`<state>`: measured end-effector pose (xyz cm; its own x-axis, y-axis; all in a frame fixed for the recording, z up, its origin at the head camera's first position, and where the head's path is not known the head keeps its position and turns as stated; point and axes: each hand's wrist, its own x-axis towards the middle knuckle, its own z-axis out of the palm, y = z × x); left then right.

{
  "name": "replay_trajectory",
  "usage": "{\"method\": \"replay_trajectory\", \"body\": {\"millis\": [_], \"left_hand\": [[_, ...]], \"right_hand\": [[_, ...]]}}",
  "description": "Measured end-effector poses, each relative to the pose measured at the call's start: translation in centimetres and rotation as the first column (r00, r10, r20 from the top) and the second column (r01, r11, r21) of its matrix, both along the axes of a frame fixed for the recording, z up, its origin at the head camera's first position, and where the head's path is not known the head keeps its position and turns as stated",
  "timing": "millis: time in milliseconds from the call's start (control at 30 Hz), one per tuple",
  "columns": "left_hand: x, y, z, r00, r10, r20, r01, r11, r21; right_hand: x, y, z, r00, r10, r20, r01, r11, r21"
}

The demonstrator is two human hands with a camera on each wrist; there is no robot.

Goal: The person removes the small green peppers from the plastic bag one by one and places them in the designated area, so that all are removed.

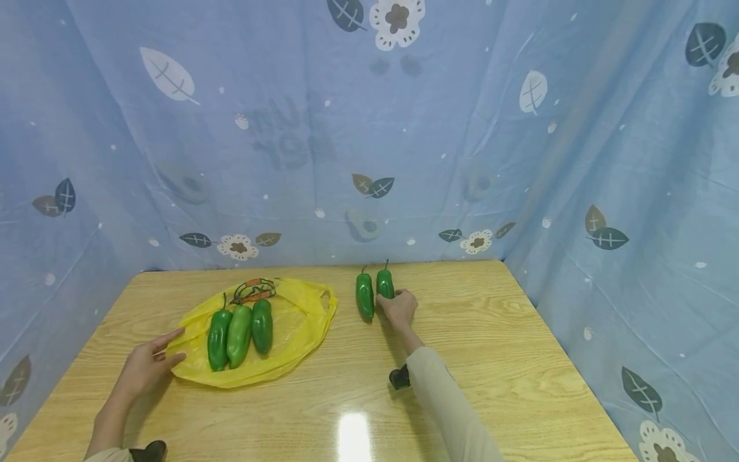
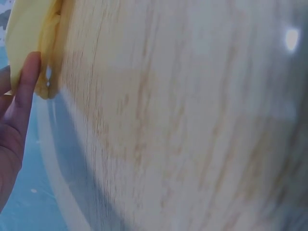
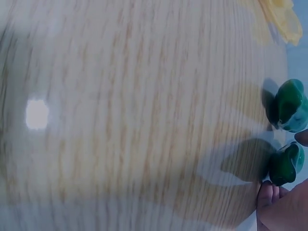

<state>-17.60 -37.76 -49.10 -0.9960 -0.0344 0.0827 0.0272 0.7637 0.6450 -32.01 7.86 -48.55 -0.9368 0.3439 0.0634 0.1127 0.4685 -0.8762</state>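
Nearest: bare stretch of desk (image 1: 277, 417), on the near side of the yellow bag (image 1: 300, 346). At the bag's left edge: left hand (image 1: 144, 366), thumb and fingers parted against the film; cannot tell whether lightly pinching or only touching. On the film, toward the bag's left half: three green peppers in a row, dark one (image 1: 218, 340) leftmost, paler one (image 1: 239, 337) in the middle, third one (image 1: 262, 327) just beside on the right. Past these, by the bag's far rim: orange-and-green print (image 1: 254, 292).

Off the bag, to its right: right hand (image 1: 399, 308), narrow, thumb on one side and fingers on the other, pinching the lower end of the outer pepper (image 1: 385, 282), stem pointing away. Cannot tell whether resting on the desk or just lifted. Between that and the bag: inner pepper (image 1: 364, 296), on the desk, ungripped. Farthest, behind the bag: blue patterned curtain (image 1: 300, 192).

Step in hand, as judged: taking hold of the outer pepper, left hand at the bag. Next move likely calls for a secure pinch and a clean lift, without bumping the inner pepper or dragging the bag.
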Motion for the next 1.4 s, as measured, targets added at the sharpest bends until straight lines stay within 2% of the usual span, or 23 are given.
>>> {"method": "replay_trajectory", "body": {"millis": [133,367,533,633,733,967,1133,1400], "left_hand": [[0.0,0.0,0.0,1.0,0.002,-0.004,-0.002,1.0,-0.007],[0.1,0.0,-0.1,1.0,-0.003,-0.017,0.003,1.0,-0.008],[0.1,0.0,-0.1,1.0,-0.001,-0.01,0.001,1.0,-0.004],[0.2,-0.1,-0.2,1.0,-0.002,0.003,0.003,1.0,-0.004],[0.2,-0.1,-0.2,1.0,-0.007,-0.006,0.007,1.0,-0.005],[0.2,0.0,-0.2,1.0,-0.014,0.0,0.014,1.0,0.001],[0.3,-0.1,-0.4,1.0,-0.007,0.008,0.007,1.0,0.003],[0.4,0.1,-0.3,1.0,-0.015,-0.008,0.015,1.0,-0.003]], "right_hand": [[-0.1,0.3,0.0,1.0,0.004,0.012,-0.004,1.0,-0.001],[-0.2,1.5,0.3,1.0,-0.003,-0.012,0.002,0.997,-0.077],[0.1,2.2,0.5,0.989,-0.049,-0.143,0.015,0.972,-0.234],[0.2,2.4,0.2,0.963,-0.066,-0.26,-0.025,0.942,-0.334],[0.6,2.3,-0.3,0.943,-0.054,-0.329,-0.075,0.926,-0.37],[2.2,1.1,-0.4,0.95,-0.009,-0.313,-0.117,0.916,-0.383],[3.6,-0.3,0.0,0.93,0.056,-0.364,-0.204,0.902,-0.382],[5.1,-3.1,0.7,0.901,0.126,-0.415,-0.313,0.85,-0.422]]}}
